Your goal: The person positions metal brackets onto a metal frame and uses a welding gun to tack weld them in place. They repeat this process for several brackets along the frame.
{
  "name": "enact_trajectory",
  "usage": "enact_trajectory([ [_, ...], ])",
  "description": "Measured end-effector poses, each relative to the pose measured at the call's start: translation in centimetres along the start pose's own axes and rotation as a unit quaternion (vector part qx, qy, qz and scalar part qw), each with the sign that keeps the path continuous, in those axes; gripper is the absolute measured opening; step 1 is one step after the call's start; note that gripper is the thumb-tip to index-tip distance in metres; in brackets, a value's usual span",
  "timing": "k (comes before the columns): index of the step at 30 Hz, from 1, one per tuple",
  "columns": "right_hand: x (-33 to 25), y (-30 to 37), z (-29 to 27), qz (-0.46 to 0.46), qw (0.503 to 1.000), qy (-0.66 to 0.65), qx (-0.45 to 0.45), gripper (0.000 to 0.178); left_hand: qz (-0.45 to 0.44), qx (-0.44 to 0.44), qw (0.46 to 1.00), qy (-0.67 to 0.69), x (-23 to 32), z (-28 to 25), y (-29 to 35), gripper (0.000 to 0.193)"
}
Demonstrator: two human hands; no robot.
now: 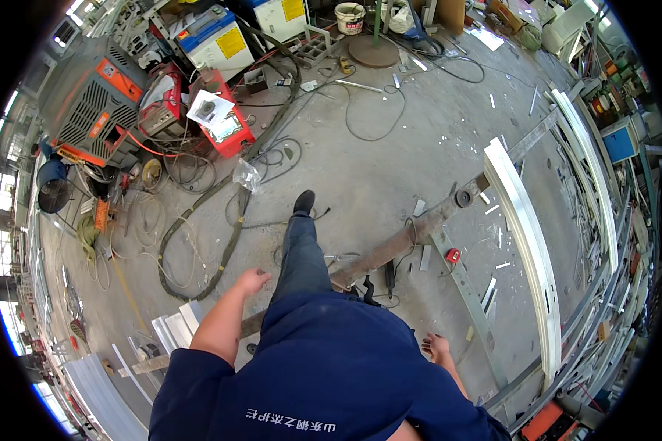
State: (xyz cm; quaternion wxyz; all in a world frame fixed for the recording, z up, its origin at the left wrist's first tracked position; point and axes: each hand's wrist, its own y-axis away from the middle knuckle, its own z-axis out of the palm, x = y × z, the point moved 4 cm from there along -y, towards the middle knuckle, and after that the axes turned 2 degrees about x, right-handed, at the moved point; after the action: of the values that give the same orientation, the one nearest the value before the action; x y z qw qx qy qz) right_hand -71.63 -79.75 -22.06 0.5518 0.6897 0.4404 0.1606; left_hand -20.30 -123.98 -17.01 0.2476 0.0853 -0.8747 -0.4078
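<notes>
White bucket (351, 27), contents unclear, right hand (435, 345) loose

- Left hand (253, 281): between the cable loop (235, 242) and the person's leg (301, 250).
- Right hand (435, 345): left of the crossbar (473, 316).
- Tape measure (454, 256): at the crossbar, left of the metal profile (526, 228).
- Round base plate (371, 55): on the floor (338, 162) ahead, near the bucket (350, 18).

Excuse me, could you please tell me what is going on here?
A person in a dark blue short-sleeved shirt stands or walks here, apparently handling nothing: the left grip and right grip hang free, with no object visible in either. A small red tape measure sits on or against a long green metal beam, and a long silver-white metal profile lies farther right.
</notes>
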Motion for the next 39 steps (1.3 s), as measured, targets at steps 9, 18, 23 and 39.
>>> enact_trajectory([
  [9, -13.2, 2.2, 11.3, 0.012, 0.998, 0.067, 0.007, 0.040, -0.027, -0.071, 0.996, 0.054, -2.1, -3.6, -20.0, 0.047],
  [18, -41.1, 12.8, 22.7, -0.144, 0.988, 0.048, -0.001, 0.040, -0.177, -0.079, 0.953, 0.235, 1.6, -16.5, -26.1, 0.036],
  [23, -44.6, 11.7, 25.7, -0.160, 0.972, 0.173, -0.014, 0.041, -0.112, -0.047, 0.952, 0.279, 6.7, -21.4, -29.6, 0.038],
  [39, -56.5, 1.3, 26.9, -0.123, 0.913, 0.383, -0.074, 0.041, -0.168, 0.049, 0.935, 0.309, 10.4, -21.1, -28.4, 0.044],
])
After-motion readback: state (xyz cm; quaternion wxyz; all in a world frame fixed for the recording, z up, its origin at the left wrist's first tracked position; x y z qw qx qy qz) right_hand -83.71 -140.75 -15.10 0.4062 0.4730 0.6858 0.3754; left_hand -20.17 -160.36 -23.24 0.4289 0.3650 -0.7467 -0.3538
